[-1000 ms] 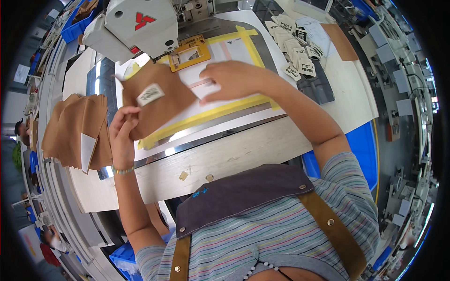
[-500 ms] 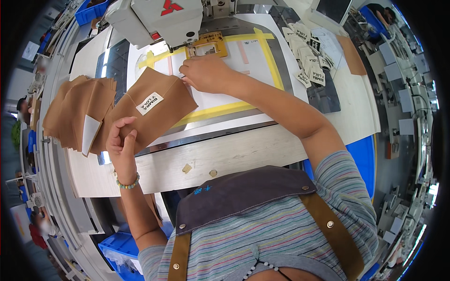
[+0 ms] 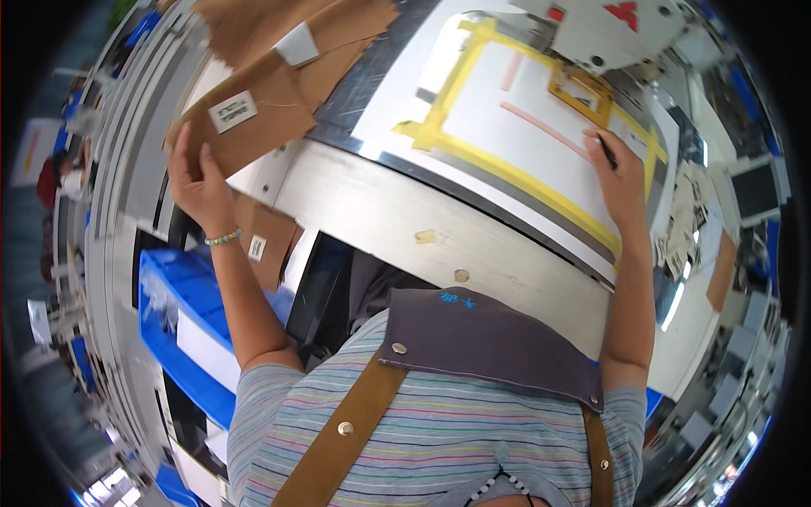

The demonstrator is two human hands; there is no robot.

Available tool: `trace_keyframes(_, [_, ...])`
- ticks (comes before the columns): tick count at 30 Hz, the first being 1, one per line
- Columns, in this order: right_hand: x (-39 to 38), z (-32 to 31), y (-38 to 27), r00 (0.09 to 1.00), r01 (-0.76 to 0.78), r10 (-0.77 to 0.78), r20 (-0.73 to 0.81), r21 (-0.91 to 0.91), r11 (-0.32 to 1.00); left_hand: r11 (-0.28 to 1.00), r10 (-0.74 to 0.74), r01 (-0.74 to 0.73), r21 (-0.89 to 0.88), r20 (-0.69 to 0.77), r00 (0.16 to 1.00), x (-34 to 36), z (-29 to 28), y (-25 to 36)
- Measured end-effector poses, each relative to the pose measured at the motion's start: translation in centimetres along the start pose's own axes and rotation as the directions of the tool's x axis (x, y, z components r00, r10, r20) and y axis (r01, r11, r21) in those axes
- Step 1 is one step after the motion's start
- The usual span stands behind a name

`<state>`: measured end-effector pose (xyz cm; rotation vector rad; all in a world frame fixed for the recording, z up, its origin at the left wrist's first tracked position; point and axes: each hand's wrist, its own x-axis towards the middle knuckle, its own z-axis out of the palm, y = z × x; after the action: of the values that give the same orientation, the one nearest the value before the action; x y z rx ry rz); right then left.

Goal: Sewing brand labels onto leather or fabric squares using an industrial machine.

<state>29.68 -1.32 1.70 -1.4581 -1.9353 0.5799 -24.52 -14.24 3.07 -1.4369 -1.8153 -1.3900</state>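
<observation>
At the left, my left hand (image 3: 198, 188) grips the near edge of a brown fabric piece (image 3: 262, 131), with the thumb on top. A white label (image 3: 233, 111) with dark print sits on that piece, and a loose thread trails at its right side. The piece overlaps a pile of brown pieces (image 3: 245, 34), where a white patch (image 3: 296, 46) shows. My right hand (image 3: 621, 173) is closed around a small dark object (image 3: 606, 152), its kind mostly hidden by the fingers. It is over the right part of a white template sheet (image 3: 481, 110) edged with yellow tape.
A sewing machine head (image 3: 608, 38) stands over the template, beside a yellow clamp frame (image 3: 583, 93). Loose white labels (image 3: 686, 215) lie at the right. Below the table's left edge are another labelled brown piece (image 3: 274, 228) and a blue bin (image 3: 160, 329).
The view has turned. My left hand has taken the labelled piece off the template to the left. My right hand has left the piece and now holds a small dark object.
</observation>
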Motion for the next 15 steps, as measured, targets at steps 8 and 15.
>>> trace_keyframes(8, [0.2,1.2,-0.2,0.993,-0.052,0.045,0.106,0.071,0.996,0.851,-0.433,0.491,0.186,-0.283,0.856,-18.8,-9.9,-20.1])
trace_keyframes(15, [0.5,1.5,-0.2,0.987,-0.075,0.054,0.152,0.13,0.989,0.492,-0.82,0.716,0.496,-0.012,0.573,-31.6,-13.1,-24.7])
